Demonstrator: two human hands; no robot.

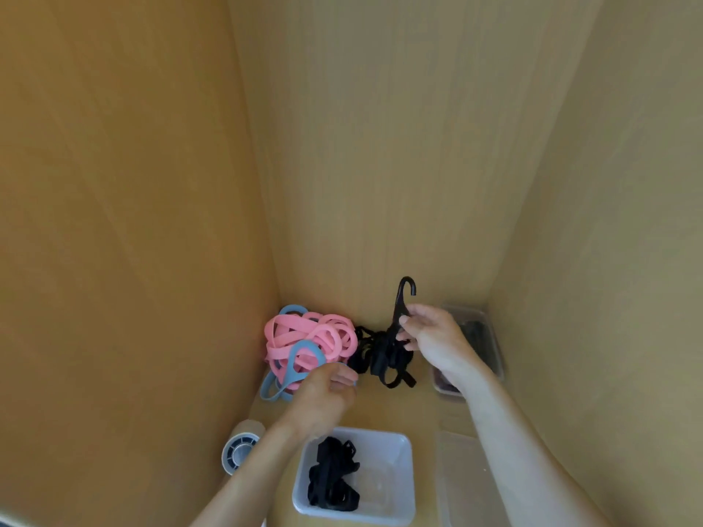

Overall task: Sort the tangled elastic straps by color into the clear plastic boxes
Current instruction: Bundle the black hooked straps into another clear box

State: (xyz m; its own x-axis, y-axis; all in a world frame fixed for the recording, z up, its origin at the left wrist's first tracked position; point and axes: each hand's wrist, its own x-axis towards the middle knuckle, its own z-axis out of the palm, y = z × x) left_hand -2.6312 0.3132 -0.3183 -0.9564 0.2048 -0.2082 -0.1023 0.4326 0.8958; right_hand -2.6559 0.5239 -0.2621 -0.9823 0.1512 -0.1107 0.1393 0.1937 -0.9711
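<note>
Right hand (433,336) is beyond the near box (397,488), thumb and fingers pinched on the stem of a black hook (404,294). The hook stands upright, with the black tangle (380,355) hanging from its base onto the shelf. Left hand (323,393) is just beyond the box's left corner, fingers curled at the edge of the blue straps (271,389). Can't tell if it actually holds one.

Pink straps (304,336) are beyond and left of the box, a loose heap with the blue loops threaded through it, touching the black tangle. Sorted black straps (331,477) already lie in the box's left half. Far box (494,348) is beyond and right of it, partly behind the right hand, with dark contents I can't make out. Tape roll (239,446) lies on its side just left of the near box.

Handling, judged: the straps look light, soft and stretchy. They will sag and drag neighbours along, and a hard pull likely tightens knots. The hook looks like the only stiff part, so it's the best hold for lifting the black bunch. The flat pink and blue bands probably need a pinch on one free outer loop, pulled slowly while the other hand pins the heap.
</note>
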